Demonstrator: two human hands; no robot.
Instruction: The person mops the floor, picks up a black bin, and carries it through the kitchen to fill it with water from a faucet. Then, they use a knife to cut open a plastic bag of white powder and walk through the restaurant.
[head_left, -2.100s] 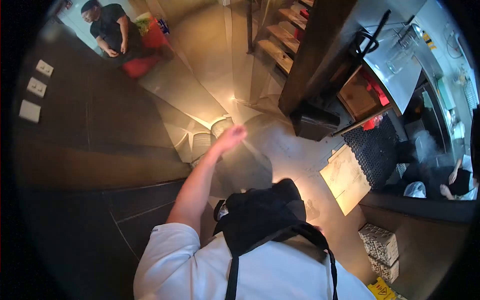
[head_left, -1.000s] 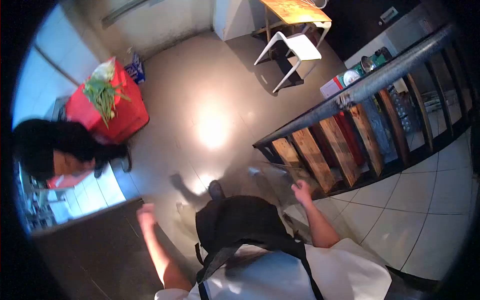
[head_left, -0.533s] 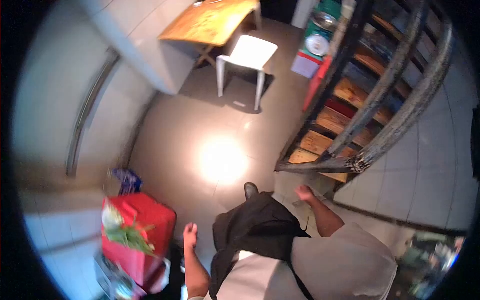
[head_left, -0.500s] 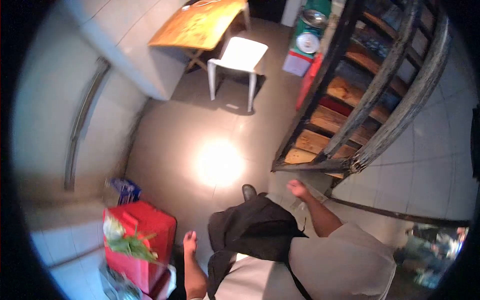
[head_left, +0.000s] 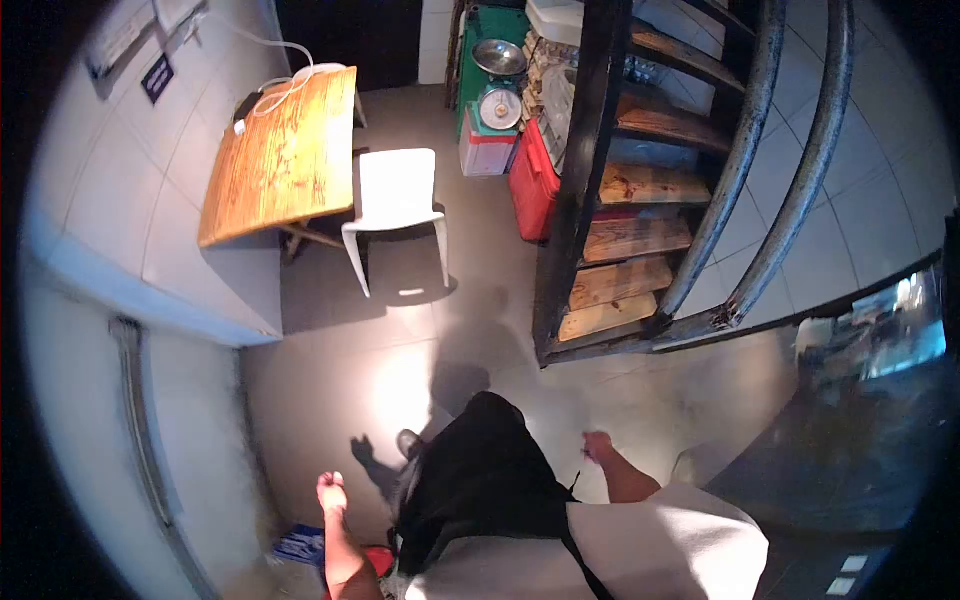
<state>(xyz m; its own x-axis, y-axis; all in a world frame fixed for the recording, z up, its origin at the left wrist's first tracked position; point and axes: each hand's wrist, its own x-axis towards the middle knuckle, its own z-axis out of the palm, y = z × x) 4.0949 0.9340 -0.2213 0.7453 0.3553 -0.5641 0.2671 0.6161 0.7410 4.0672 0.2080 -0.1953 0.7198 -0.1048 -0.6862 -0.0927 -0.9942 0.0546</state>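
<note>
My left hand (head_left: 332,492) hangs low at my left side, its fingers loosely bent and a little apart, with nothing seen in it. Below it, partly behind my forearm, are a blue-and-white package (head_left: 300,543) and a red object (head_left: 378,560). On my right, my right hand (head_left: 597,447) is held out over the floor, slightly blurred, fingers loosely bent and nothing visible in them. Neither hand touches anything. Between them hangs my black apron (head_left: 470,480), and one dark shoe (head_left: 408,443) shows on the floor (head_left: 330,390).
A white plastic chair (head_left: 397,190) stands beside a wooden table (head_left: 285,160) with a white cable (head_left: 285,85). Steep wooden stairs (head_left: 640,240) with metal rails rise ahead right. Beyond are a dial scale (head_left: 500,105) and a red container (head_left: 535,185). A wall (head_left: 190,420) runs along my left.
I have moved forward and my view has turned; the chair, table and stairs have shifted in view. The red box with leafy vegetables has mostly slid out at the lower left. Both hands remain without objects.
</note>
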